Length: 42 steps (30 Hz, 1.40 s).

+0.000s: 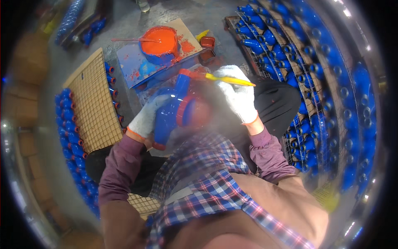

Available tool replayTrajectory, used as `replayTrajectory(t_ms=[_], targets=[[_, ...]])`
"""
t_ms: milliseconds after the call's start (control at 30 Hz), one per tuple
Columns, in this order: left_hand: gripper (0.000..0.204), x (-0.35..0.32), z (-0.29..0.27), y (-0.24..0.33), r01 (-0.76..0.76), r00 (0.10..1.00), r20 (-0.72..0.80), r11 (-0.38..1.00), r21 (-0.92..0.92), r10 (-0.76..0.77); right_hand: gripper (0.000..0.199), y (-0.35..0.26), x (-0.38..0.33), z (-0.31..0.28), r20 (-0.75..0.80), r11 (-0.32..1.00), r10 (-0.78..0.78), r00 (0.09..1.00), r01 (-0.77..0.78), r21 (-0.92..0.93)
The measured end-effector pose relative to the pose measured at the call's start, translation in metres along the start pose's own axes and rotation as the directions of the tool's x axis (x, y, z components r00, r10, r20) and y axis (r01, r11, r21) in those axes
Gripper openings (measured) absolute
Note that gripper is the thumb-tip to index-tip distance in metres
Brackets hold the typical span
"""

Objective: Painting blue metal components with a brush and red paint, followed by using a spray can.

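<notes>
My left hand (pixel 146 117), in a white glove with an orange cuff, is closed around a blue pipe fitting (pixel 167 113). The fitting is held tilted above my lap, with red paint on its far end, its near end and the round flange on its right side. A yellow-handled paintbrush (pixel 230 79) is gripped in my white-gloved right hand (pixel 238 97). Its red-coated bristles reach left to the fitting's far end; whether they touch it I cannot tell. Beyond the fitting stands a tub of orange-red paint (pixel 158 56) with a stick lying across it.
The tub stands on a paint-spattered board (pixel 132 62). A small red container (pixel 207 42) sits right of it. Wire racks with rows of blue fittings (pixel 286 62) curve along the right. At left, a mesh-covered cardboard panel (pixel 93 103) stands between red-ended blue fittings (pixel 68 114).
</notes>
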State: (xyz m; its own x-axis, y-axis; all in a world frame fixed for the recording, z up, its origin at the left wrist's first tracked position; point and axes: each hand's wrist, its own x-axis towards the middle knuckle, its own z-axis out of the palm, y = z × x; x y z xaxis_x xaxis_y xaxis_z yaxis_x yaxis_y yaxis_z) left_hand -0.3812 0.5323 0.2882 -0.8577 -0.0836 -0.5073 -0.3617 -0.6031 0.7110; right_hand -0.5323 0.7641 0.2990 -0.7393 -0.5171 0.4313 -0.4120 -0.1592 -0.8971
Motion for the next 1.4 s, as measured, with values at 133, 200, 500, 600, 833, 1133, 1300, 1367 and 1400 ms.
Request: replayTrajectory(t_ms=[133, 200, 500, 600, 833, 1133, 1300, 1367, 1400], targets=[[0.051, 0.008, -0.006, -0.031, -0.153, 0.985, -0.095, 0.986, -0.066, 0.146, 0.025, 0.016, -0.002, 0.0, -0.04, 0.983, 0.12, 0.992, -0.113, 0.141], [0.046, 0.014, -0.008, -0.05, -0.233, 0.972, -0.056, 0.971, -0.047, 0.23, 0.025, 0.023, -0.005, 0.002, -0.041, 0.986, 0.109, 0.993, -0.102, 0.134], [0.067, 0.048, -0.017, -0.095, -0.238, 0.961, -0.01, 0.812, -0.532, 0.275, 0.025, 0.022, -0.011, -0.003, -0.088, 0.997, 0.049, 0.995, -0.045, 0.055], [0.08, 0.038, -0.007, -0.073, -0.133, 0.968, 0.088, 0.777, -0.616, 0.235, 0.023, 0.003, -0.005, -0.015, -0.095, 0.991, 0.108, 0.99, -0.1, 0.087], [0.098, 0.034, 0.025, -0.032, 0.081, 0.97, 0.191, 0.537, -0.839, 0.153, 0.024, -0.035, 0.022, -0.02, -0.027, 1.0, -0.025, 0.999, 0.025, 0.0], [0.069, 0.02, 0.052, -0.011, -0.237, 0.923, 0.097, 0.749, -0.619, 0.372, 0.022, -0.045, -0.012, 0.0, -0.158, 0.998, 0.05, 0.986, -0.042, 0.056], [0.049, 0.014, 0.057, 0.001, -0.572, 0.82, -0.106, 0.797, -0.195, 0.562, 0.022, -0.055, -0.022, 0.001, -0.207, 0.993, 0.094, 0.974, -0.076, 0.092], [0.051, 0.013, 0.055, 0.001, -0.596, 0.799, -0.174, 0.796, -0.104, 0.576, 0.023, -0.058, -0.014, -0.001, -0.229, 0.996, 0.061, 0.971, -0.046, 0.072], [0.052, 0.012, 0.054, 0.0, -0.613, 0.771, -0.233, 0.79, -0.016, 0.593, 0.023, -0.059, -0.009, -0.002, -0.263, 0.998, 0.047, 0.964, -0.032, 0.061]])
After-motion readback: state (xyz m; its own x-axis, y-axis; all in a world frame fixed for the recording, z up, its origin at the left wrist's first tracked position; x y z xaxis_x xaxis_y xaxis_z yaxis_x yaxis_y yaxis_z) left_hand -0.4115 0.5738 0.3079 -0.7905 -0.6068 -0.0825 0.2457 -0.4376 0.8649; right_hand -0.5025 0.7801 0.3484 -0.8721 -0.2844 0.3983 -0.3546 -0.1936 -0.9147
